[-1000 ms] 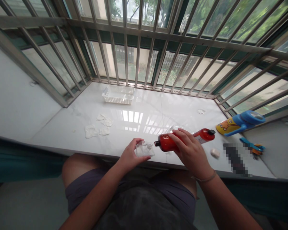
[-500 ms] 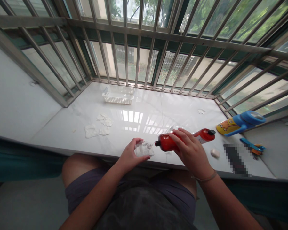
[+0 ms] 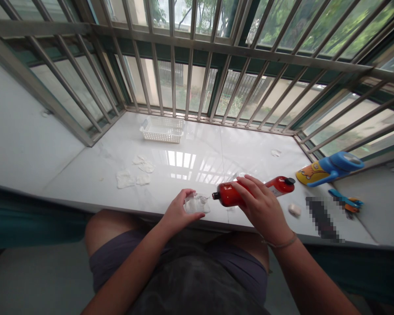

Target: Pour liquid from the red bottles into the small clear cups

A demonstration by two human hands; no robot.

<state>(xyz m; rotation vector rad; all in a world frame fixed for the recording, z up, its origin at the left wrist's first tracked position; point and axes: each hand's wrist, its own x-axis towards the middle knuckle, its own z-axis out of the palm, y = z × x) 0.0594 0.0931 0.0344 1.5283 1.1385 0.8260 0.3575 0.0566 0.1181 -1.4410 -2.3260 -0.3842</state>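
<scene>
My left hand is closed around a small clear container, thumb along its near side and fingers on its far side. Liquid seems to lie in the container. My right hand grips a red bottle from above, tilted on its side. The bottle's uncapped black neck points left at the container, and a thin clear stream shows between them. A second red bottle with a black cap stands just behind my right hand, partly hidden by it.
A white perforated basket sits near the barred window. Crumpled white tissues lie at left, and another tissue scrap at right. On the right are a blue and yellow flask, a whitish block, a blurred-out dark object and a blue-orange strap.
Both hands keep almost the same place and hold. The red bottle's neck has shifted very slightly, and the stream at its mouth shows more clearly.
</scene>
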